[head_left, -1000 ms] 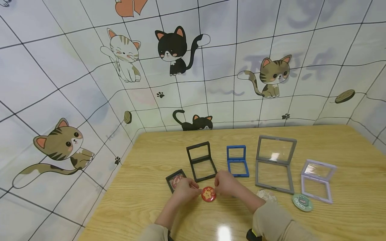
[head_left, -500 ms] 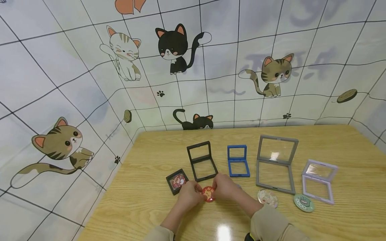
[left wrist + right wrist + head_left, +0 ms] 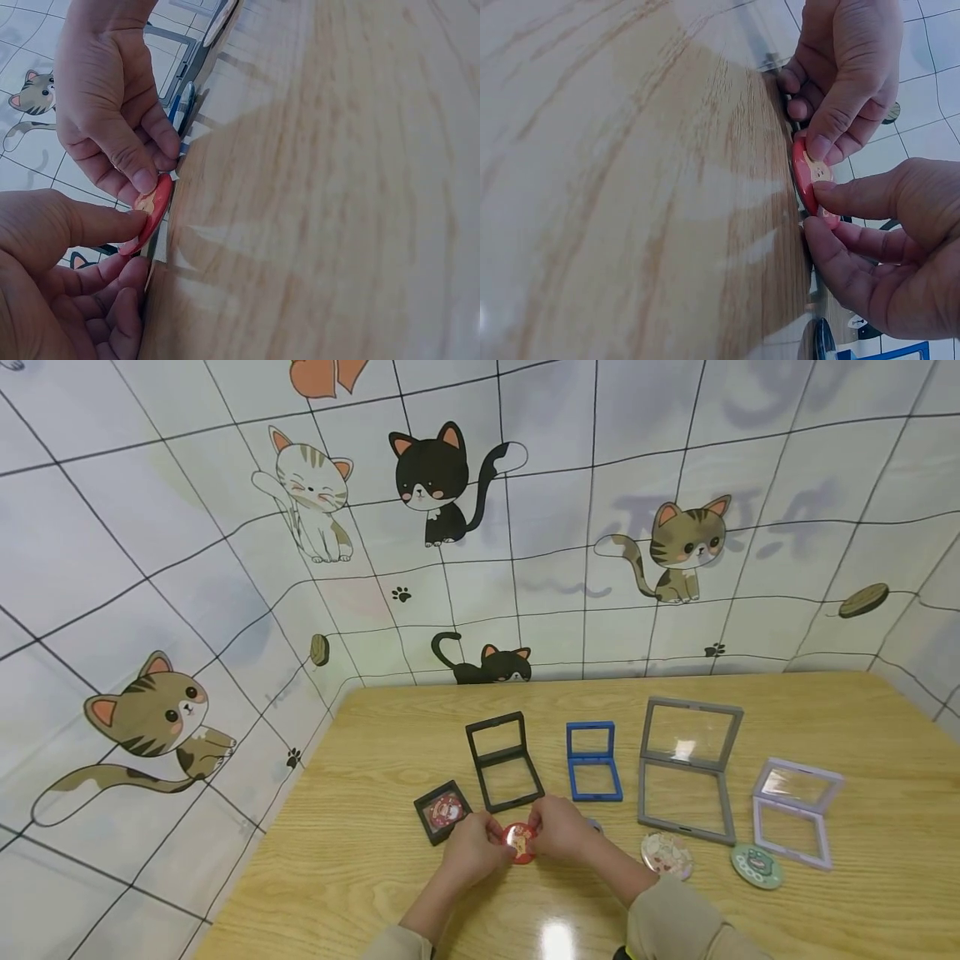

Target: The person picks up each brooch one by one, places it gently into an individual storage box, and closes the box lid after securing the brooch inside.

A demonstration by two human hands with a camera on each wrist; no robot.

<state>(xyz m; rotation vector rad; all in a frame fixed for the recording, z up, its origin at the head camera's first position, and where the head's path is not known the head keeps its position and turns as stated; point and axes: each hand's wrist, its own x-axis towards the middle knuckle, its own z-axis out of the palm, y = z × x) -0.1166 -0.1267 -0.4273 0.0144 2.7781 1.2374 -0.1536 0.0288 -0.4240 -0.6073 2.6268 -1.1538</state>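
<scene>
A red round badge [image 3: 519,842] with a yellow figure is pinched from both sides, tilted just over the table. My left hand [image 3: 476,847] grips its left edge, thumb on the printed face and fingers beneath, as the left wrist view shows. On the opposite edge my right hand [image 3: 561,828] pinches it the same way; in the right wrist view that thumb [image 3: 855,196] lies over the yellow print. Just beyond the left hand lies a small black frame [image 3: 424,825] with another red badge [image 3: 447,810] inside. An open black display frame [image 3: 513,803] stands behind the hands.
To the right stand an open blue frame [image 3: 594,796], a larger grey frame [image 3: 684,832] and a lilac frame [image 3: 787,857]. A cream badge [image 3: 666,855] and a green badge [image 3: 756,867] lie in front. A bluish round item [image 3: 595,825] is mostly hidden by the right forearm.
My left hand has shifted slightly right and down, and its fingers now cover more of the red badge. The badge has tilted and catches light. The frames stay put.
</scene>
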